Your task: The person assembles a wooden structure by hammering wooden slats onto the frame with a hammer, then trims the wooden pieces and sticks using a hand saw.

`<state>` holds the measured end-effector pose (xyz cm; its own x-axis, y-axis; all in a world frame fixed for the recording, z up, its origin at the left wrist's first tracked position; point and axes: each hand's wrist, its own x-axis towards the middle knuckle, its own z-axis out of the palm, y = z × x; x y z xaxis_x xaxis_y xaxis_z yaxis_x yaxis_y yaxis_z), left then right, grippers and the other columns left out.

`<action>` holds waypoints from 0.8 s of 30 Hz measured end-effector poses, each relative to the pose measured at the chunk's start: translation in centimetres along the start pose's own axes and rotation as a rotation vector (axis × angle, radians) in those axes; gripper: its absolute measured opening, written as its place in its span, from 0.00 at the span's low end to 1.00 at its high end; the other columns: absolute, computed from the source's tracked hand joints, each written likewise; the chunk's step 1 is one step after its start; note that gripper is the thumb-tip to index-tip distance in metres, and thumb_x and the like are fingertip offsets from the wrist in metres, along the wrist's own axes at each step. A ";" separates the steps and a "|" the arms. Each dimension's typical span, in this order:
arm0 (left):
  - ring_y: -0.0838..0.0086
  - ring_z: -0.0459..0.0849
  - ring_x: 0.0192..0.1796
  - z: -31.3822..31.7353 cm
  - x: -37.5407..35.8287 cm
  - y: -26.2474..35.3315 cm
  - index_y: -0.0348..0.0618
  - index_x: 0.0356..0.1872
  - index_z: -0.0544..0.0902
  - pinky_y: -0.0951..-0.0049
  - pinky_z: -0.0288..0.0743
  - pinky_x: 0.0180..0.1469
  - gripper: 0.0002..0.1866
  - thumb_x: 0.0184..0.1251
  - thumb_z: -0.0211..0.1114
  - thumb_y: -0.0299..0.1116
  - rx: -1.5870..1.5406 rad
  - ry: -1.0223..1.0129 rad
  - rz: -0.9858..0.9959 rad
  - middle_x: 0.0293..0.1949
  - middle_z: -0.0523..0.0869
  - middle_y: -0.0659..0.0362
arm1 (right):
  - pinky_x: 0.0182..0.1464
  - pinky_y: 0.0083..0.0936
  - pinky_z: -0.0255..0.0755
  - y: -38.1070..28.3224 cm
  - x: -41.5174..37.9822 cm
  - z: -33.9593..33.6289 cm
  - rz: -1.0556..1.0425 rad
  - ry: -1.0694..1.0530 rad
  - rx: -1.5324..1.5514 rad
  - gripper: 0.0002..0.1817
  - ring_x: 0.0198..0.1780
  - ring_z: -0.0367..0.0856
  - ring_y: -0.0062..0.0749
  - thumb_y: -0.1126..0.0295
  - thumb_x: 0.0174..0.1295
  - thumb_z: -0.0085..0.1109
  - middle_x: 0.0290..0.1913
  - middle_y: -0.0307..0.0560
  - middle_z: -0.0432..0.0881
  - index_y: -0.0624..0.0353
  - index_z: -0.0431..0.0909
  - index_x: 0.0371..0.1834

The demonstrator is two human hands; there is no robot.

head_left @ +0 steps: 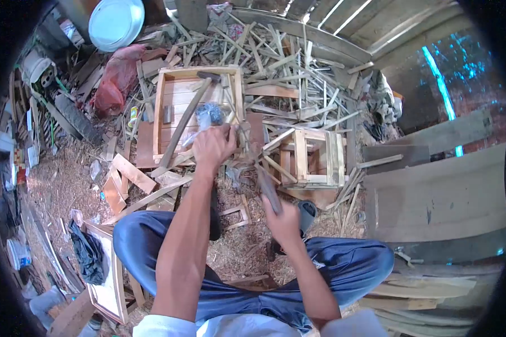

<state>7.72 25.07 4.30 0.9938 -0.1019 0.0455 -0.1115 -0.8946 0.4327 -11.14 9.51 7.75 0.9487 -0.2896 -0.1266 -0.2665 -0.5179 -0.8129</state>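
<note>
My right hand (pixel 287 222) is wrapped round the wooden handle (pixel 269 188) of a tool, whose far end reaches up beside a wooden tray. My left hand (pixel 213 146) is closed at the tray's near right corner; what its fingers pinch is too small to make out. The shallow wooden tray (pixel 158 112) lies on the ground ahead. Inside it is a clear plastic bag (pixel 209 114) of small dark pieces. A long-handled hammer (pixel 185 118) leans across the tray, its head at the far edge.
A small wooden frame box (pixel 320 178) stands right of the tray. Thin wood strips (pixel 303 78) are heaped behind. At the left lie a red sack (pixel 118 81) and a wood-framed panel (pixel 104 281) with dark cloth. Boards (pixel 444 194) stand at the right.
</note>
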 end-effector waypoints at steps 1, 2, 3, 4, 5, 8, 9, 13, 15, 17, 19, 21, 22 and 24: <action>0.47 0.84 0.28 0.2 0.0 0.0 0.50 0.33 0.86 0.51 0.77 0.31 0.22 0.69 0.51 0.53 0.001 0.034 0.037 0.23 0.84 0.44 | 0.24 0.30 0.66 -1.3 2.5 1.2 -0.002 0.006 0.042 0.17 0.19 0.71 0.18 0.63 0.64 0.61 0.13 0.50 0.71 0.69 0.80 0.27; 0.47 0.84 0.28 0.4 0.1 -0.2 0.50 0.33 0.86 0.51 0.77 0.31 0.22 0.69 0.51 0.53 0.002 0.035 0.049 0.23 0.84 0.44 | 0.23 0.31 0.66 -1.1 4.9 2.7 -0.080 0.028 -0.015 0.17 0.18 0.72 0.20 0.62 0.64 0.61 0.13 0.50 0.71 0.68 0.80 0.27; 0.47 0.84 0.28 0.3 0.3 -0.2 0.49 0.33 0.86 0.50 0.77 0.31 0.22 0.69 0.51 0.53 0.005 0.037 0.059 0.23 0.84 0.44 | 0.23 0.31 0.66 -1.6 6.2 3.2 -0.154 0.048 -0.073 0.17 0.17 0.72 0.22 0.62 0.64 0.61 0.13 0.51 0.71 0.68 0.80 0.27; 0.47 0.84 0.28 0.3 0.3 -0.3 0.49 0.33 0.86 0.50 0.77 0.31 0.22 0.69 0.50 0.53 0.012 0.032 0.068 0.23 0.84 0.44 | 0.23 0.31 0.66 -1.7 5.3 2.6 -0.143 0.054 -0.068 0.17 0.17 0.72 0.22 0.62 0.64 0.61 0.13 0.51 0.71 0.68 0.80 0.27; 0.47 0.84 0.28 0.3 0.3 -0.2 0.49 0.33 0.86 0.50 0.77 0.32 0.22 0.69 0.50 0.53 0.001 0.024 0.052 0.23 0.84 0.44 | 0.24 0.32 0.67 -1.9 3.7 1.4 -0.084 0.013 -0.027 0.17 0.18 0.75 0.25 0.62 0.64 0.61 0.14 0.52 0.73 0.68 0.80 0.27; 0.47 0.84 0.28 -0.1 0.3 0.0 0.49 0.32 0.86 0.51 0.77 0.32 0.22 0.68 0.51 0.53 0.024 0.009 0.026 0.24 0.84 0.44 | 0.24 0.34 0.69 0.0 -2.5 -1.2 -0.070 0.046 0.017 0.16 0.21 0.82 0.31 0.63 0.63 0.61 0.16 0.56 0.75 0.67 0.80 0.27; 0.47 0.84 0.29 -0.1 0.0 0.0 0.49 0.31 0.86 0.52 0.77 0.33 0.22 0.68 0.51 0.53 0.019 0.044 0.020 0.24 0.84 0.44 | 0.24 0.34 0.69 -0.1 -2.4 -1.1 -0.086 0.030 0.022 0.16 0.21 0.82 0.31 0.63 0.63 0.61 0.16 0.56 0.75 0.67 0.80 0.27; 0.48 0.84 0.29 -0.2 0.0 0.3 0.48 0.31 0.86 0.52 0.77 0.33 0.22 0.68 0.52 0.54 0.019 0.019 0.025 0.24 0.84 0.44 | 0.24 0.34 0.68 0.1 0.4 1.1 -0.066 0.033 -0.034 0.16 0.19 0.79 0.40 0.63 0.64 0.60 0.17 0.57 0.74 0.68 0.80 0.29; 0.48 0.84 0.29 -0.1 0.2 -0.1 0.48 0.32 0.86 0.52 0.77 0.33 0.22 0.68 0.52 0.54 0.030 0.025 0.043 0.24 0.84 0.44 | 0.24 0.34 0.67 -0.3 4.2 2.8 -0.145 0.063 0.015 0.17 0.17 0.74 0.44 0.62 0.64 0.60 0.17 0.58 0.73 0.68 0.80 0.28; 0.48 0.84 0.30 -0.3 0.3 0.2 0.49 0.33 0.86 0.52 0.77 0.34 0.22 0.68 0.51 0.54 0.047 -0.018 0.021 0.25 0.84 0.44 | 0.24 0.34 0.67 -1.3 4.0 1.5 -0.088 0.023 0.020 0.17 0.16 0.72 0.42 0.62 0.64 0.60 0.16 0.57 0.74 0.68 0.80 0.28; 0.48 0.84 0.31 -0.3 0.1 0.3 0.49 0.33 0.86 0.52 0.77 0.34 0.23 0.68 0.51 0.54 0.016 -0.036 0.013 0.26 0.84 0.44 | 0.24 0.34 0.67 -2.4 1.2 -0.7 0.054 -0.071 0.030 0.17 0.16 0.71 0.35 0.62 0.64 0.60 0.15 0.54 0.75 0.68 0.81 0.29; 0.47 0.84 0.32 -0.5 0.4 0.3 0.49 0.33 0.87 0.51 0.77 0.36 0.24 0.68 0.51 0.55 0.018 -0.012 0.025 0.26 0.85 0.44 | 0.24 0.33 0.67 -1.2 -3.3 -1.9 -0.070 0.044 0.062 0.18 0.16 0.68 0.28 0.61 0.65 0.60 0.15 0.50 0.76 0.68 0.81 0.27; 0.47 0.84 0.32 -0.6 0.6 0.1 0.49 0.33 0.87 0.51 0.77 0.36 0.24 0.68 0.51 0.55 0.018 0.001 -0.002 0.26 0.85 0.44 | 0.24 0.33 0.67 -0.6 -2.7 -1.7 -0.087 0.020 0.058 0.18 0.16 0.68 0.28 0.61 0.65 0.60 0.15 0.50 0.76 0.68 0.81 0.27; 0.47 0.85 0.32 -0.5 0.2 0.2 0.49 0.33 0.87 0.51 0.77 0.36 0.24 0.68 0.50 0.55 0.000 -0.026 0.002 0.26 0.85 0.44 | 0.23 0.32 0.65 0.3 -2.7 -1.3 -0.043 0.026 -0.015 0.20 0.16 0.67 0.25 0.59 0.65 0.59 0.14 0.47 0.75 0.67 0.79 0.23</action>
<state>7.93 25.07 4.86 0.9931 -0.1153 0.0228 -0.1138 -0.8944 0.4326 -13.99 9.09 8.64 0.9549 -0.2869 -0.0766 -0.2279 -0.5425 -0.8086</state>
